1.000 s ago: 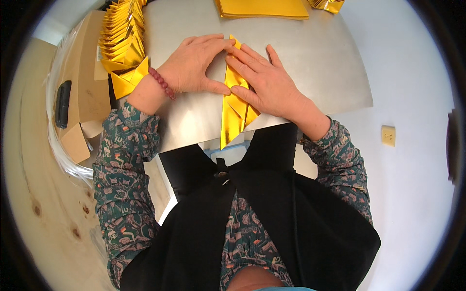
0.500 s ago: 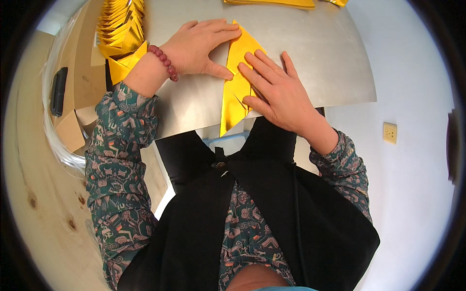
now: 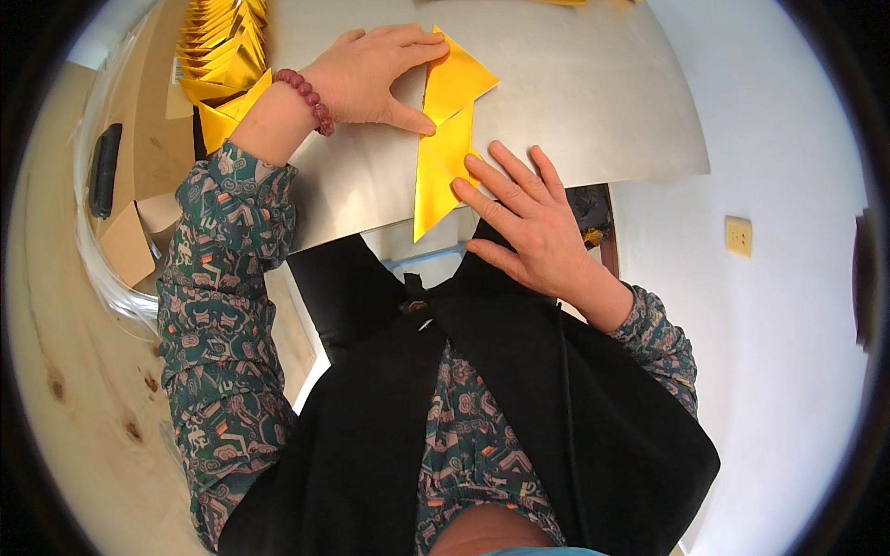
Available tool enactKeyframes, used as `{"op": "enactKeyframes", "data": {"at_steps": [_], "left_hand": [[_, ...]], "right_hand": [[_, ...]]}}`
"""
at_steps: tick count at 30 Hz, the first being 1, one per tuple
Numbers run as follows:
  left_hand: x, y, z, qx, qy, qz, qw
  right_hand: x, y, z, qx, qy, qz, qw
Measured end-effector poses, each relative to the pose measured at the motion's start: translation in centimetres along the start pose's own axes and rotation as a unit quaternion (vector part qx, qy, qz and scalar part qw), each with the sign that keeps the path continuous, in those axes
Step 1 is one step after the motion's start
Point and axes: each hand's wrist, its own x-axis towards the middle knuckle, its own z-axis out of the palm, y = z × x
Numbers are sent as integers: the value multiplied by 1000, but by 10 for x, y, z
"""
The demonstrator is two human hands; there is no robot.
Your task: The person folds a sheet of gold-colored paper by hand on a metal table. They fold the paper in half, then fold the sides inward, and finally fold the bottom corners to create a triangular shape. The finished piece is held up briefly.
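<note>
A folded sheet of shiny gold paper lies on the metal table, its lower pointed tip reaching past the table's front edge. My left hand rests at its left side, thumb and fingers spread apart, with the fingertips on the upper corner and the thumb on the middle of the left edge. My right hand is open over the front edge, fingers spread, its index and middle fingertips at the paper's lower right side. Creases divide the paper into pointed, angled flaps.
At the far left stands a row of several folded gold paper pieces, partly behind my left wrist. A cardboard box with a black object is left of the table. More gold paper shows at the top edge. A wall with a socket is right.
My right hand has slid down and toward me, off the middle of the paper to its lower right side. My left hand stays on the paper's left edge. The view has shifted slightly.
</note>
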Motion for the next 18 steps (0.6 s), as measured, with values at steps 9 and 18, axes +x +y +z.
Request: {"op": "enactKeyframes", "data": {"at_steps": [9,18], "left_hand": [[-16,23,-4,-8,-7,-15,1000],[-22,33,-2,-18,-8,-33,999]], "right_hand": [[0,8,13,32,102,-16,994],[9,10,17,12,171,5,985]]}}
